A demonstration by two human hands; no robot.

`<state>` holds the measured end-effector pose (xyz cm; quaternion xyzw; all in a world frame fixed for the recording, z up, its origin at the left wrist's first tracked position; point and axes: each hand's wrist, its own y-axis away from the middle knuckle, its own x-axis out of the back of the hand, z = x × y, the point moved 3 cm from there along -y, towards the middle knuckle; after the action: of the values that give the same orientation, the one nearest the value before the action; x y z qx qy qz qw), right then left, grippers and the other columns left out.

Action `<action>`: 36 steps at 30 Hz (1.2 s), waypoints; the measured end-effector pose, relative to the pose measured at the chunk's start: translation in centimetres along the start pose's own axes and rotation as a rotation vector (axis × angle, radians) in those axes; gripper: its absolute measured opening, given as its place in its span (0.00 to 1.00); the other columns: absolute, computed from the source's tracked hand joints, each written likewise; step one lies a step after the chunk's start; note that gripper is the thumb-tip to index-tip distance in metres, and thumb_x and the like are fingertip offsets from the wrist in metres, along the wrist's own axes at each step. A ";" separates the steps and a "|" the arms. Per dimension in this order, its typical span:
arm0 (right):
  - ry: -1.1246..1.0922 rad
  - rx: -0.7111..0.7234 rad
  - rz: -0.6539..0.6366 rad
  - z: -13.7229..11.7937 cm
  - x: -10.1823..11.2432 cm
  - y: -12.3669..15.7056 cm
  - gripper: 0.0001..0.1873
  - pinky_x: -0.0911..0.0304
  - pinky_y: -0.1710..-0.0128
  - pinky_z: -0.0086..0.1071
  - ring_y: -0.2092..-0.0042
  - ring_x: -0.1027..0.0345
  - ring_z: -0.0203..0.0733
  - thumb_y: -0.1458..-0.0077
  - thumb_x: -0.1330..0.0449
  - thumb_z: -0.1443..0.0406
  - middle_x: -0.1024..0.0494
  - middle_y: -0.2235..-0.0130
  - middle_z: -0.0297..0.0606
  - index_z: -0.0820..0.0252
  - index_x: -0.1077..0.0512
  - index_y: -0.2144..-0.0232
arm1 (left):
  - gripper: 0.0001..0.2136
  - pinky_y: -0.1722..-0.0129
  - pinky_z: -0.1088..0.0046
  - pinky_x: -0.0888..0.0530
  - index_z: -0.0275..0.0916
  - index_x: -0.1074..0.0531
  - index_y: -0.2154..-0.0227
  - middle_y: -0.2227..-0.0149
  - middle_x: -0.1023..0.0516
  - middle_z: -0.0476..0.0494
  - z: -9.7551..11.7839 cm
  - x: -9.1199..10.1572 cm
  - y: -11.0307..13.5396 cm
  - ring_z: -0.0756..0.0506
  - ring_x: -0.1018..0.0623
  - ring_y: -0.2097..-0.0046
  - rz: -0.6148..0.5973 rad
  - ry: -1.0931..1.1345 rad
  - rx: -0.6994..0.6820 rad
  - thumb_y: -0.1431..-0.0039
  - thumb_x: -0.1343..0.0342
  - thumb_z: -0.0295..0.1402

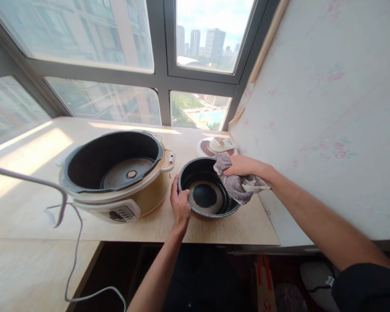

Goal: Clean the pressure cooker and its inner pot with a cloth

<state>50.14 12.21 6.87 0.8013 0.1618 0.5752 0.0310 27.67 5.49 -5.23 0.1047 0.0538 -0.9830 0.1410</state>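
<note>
A black inner pot (205,195) with a worn pale ring on its bottom stands on the wooden surface. My left hand (181,203) grips its left rim, thumb inside and fingers along the outer wall. In my right hand (243,166) is a bunched grey-purple cloth (235,186), lying over the pot's right rim. Part of that rim is hidden by the cloth. To the left of the pot sits the lidless electric pressure cooker body (149,197), its dark cavity showing a round heating plate with a small knob in the middle.
Behind the pot, the cooker lid (216,146) lies near the wall. A grey cord (75,260) trails over the left of the wooden surface (156,232) and its front edge. Windows close off the back; a flowered wall (312,108) bounds the right. Bags (264,281) sit below.
</note>
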 end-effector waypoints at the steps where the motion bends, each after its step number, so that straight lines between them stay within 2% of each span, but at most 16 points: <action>1: -0.014 0.005 -0.059 0.1 -0.5 0.3 0.06 0.33 0.59 0.37 0.62 0.26 0.49 0.56 0.35 0.65 0.19 0.67 0.39 0.58 0.24 0.71 | 0.28 0.30 0.63 0.43 0.37 0.31 0.39 0.35 0.30 0.40 0.0 0.0 0.0 0.39 0.35 0.32 0.005 0.004 -0.003 0.46 0.47 0.26; 3: -0.073 0.002 -0.150 -0.1 -1.9 1.2 0.06 0.33 0.61 0.36 0.62 0.26 0.48 0.55 0.36 0.65 0.18 0.65 0.37 0.58 0.25 0.71 | 0.28 0.30 0.62 0.43 0.39 0.30 0.40 0.36 0.30 0.41 -0.1 -0.1 0.1 0.39 0.34 0.33 0.013 0.010 -0.007 0.45 0.47 0.26; 5: -0.168 0.012 -0.159 -1.0 -3.2 2.2 0.08 0.33 0.61 0.35 0.60 0.26 0.48 0.54 0.38 0.65 0.18 0.63 0.37 0.58 0.25 0.68 | 0.27 0.31 0.62 0.42 0.40 0.30 0.40 0.35 0.30 0.42 -0.1 -0.1 0.2 0.39 0.34 0.33 0.016 0.013 -0.010 0.45 0.47 0.26; 9: -0.284 -0.029 -0.038 -3.4 -5.2 4.0 0.16 0.33 0.55 0.37 0.56 0.26 0.50 0.54 0.36 0.62 0.18 0.58 0.38 0.59 0.25 0.60 | 0.27 0.31 0.63 0.41 0.38 0.31 0.40 0.36 0.30 0.40 0.1 -0.3 0.3 0.39 0.33 0.33 0.015 0.027 -0.002 0.44 0.48 0.27; 12: -0.409 -0.036 0.048 -5.6 -6.3 4.5 0.17 0.34 0.53 0.37 0.55 0.26 0.50 0.53 0.35 0.61 0.18 0.56 0.38 0.59 0.24 0.58 | 0.26 0.32 0.63 0.40 0.39 0.31 0.40 0.36 0.30 0.41 0.1 -0.3 0.3 0.40 0.33 0.33 0.022 0.031 -0.003 0.43 0.48 0.28; 18: -0.714 0.002 0.180 -8.6 -8.7 2.6 0.21 0.34 0.50 0.38 0.53 0.26 0.49 0.53 0.33 0.61 0.19 0.55 0.39 0.60 0.26 0.56 | 0.21 0.32 0.64 0.41 0.41 0.32 0.39 0.35 0.31 0.41 -0.6 -0.4 0.5 0.42 0.35 0.33 0.018 0.023 -0.016 0.33 0.53 0.36; 22: -0.863 -0.036 0.300 -8.7 -10.2 0.4 0.22 0.36 0.44 0.38 0.48 0.28 0.46 0.45 0.38 0.59 0.22 0.48 0.44 0.62 0.30 0.50 | 0.26 0.33 0.65 0.38 0.41 0.38 0.35 0.34 0.33 0.38 -1.6 -1.1 0.5 0.43 0.33 0.33 0.012 0.187 0.027 0.29 0.60 0.48; 25: -0.845 -0.065 0.373 -8.5 -10.8 -0.9 0.24 0.39 0.40 0.38 0.44 0.30 0.45 0.41 0.42 0.58 0.25 0.44 0.48 0.62 0.34 0.45 | 0.32 0.35 0.66 0.35 0.41 0.41 0.32 0.34 0.32 0.37 -1.7 -1.6 0.6 0.44 0.30 0.35 -0.028 0.300 0.068 0.30 0.68 0.54; 30: -0.783 -0.088 0.482 -8.2 -10.6 -2.4 0.28 0.41 0.39 0.39 0.41 0.32 0.47 0.42 0.39 0.57 0.27 0.43 0.50 0.61 0.38 0.43 | 0.35 0.33 0.67 0.37 0.45 0.41 0.32 0.33 0.33 0.41 -1.4 -1.4 0.6 0.45 0.32 0.33 -0.040 0.264 0.087 0.31 0.72 0.58; 36: -0.598 -0.096 0.426 -9.1 -9.9 -2.4 0.27 0.41 0.40 0.39 0.41 0.32 0.51 0.43 0.38 0.57 0.27 0.44 0.55 0.65 0.37 0.45 | 0.36 0.31 0.66 0.43 0.47 0.41 0.31 0.30 0.40 0.43 -1.8 -1.4 0.8 0.45 0.39 0.30 -0.053 0.290 0.089 0.33 0.72 0.59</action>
<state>38.31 10.33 0.33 0.9473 -0.0518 0.3160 -0.0060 29.58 5.39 -6.77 0.2504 0.0326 -0.9623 0.1011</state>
